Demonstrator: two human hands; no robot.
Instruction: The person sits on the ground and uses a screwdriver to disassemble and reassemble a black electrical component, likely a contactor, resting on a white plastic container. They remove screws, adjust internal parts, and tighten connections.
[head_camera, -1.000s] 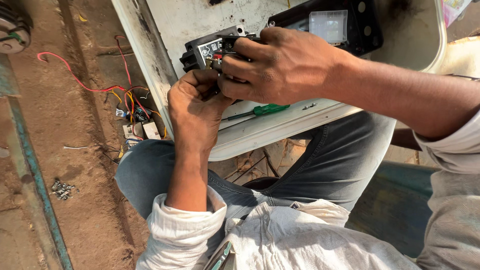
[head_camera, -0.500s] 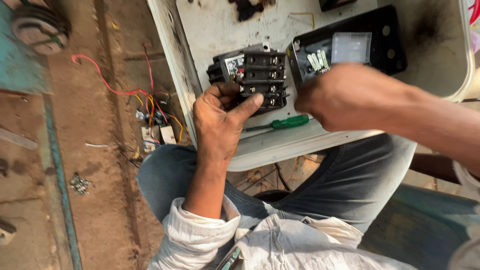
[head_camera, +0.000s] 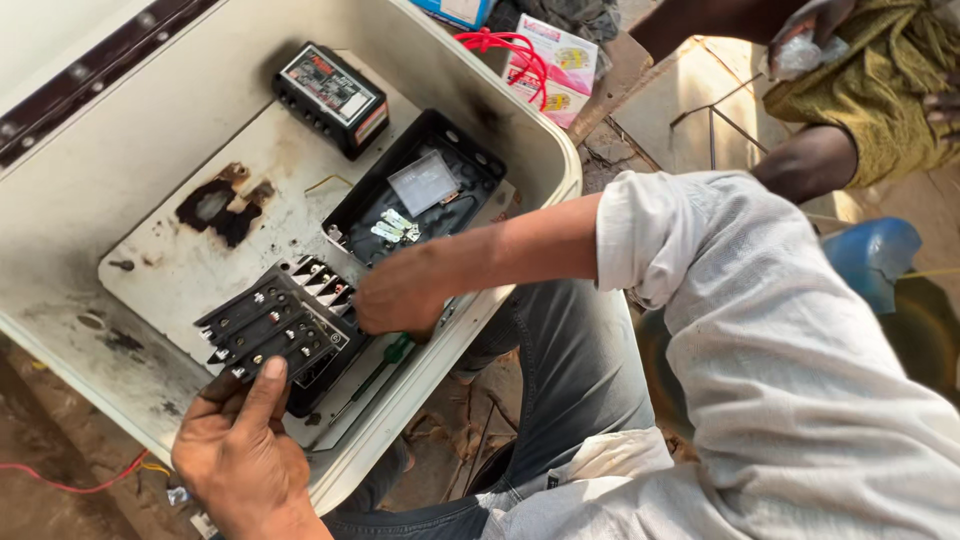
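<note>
A black switch block (head_camera: 275, 330) with rows of screw terminals lies on the metal plate inside a cream enclosure (head_camera: 545, 150). My left hand (head_camera: 240, 455) grips its near end, thumb on top. My right hand (head_camera: 400, 295) hovers curled at the block's right side, directly over the handle of a green screwdriver (head_camera: 388, 360) that lies on the plate. Its fingers are hidden, so I cannot tell whether they hold the handle.
A black tray (head_camera: 440, 200) with small screws and a clear bag sits behind my right hand. A small black box (head_camera: 332, 98) stands farther back. Pink-and-white cartons (head_camera: 550, 65) and red wire (head_camera: 490, 42) lie beyond the enclosure. Another person (head_camera: 830, 110) crouches at top right.
The view has swung so the enclosure fills the left. My right hand has dropped from near the black tray to the screwdriver handle. My left hand still holds the switch block.
</note>
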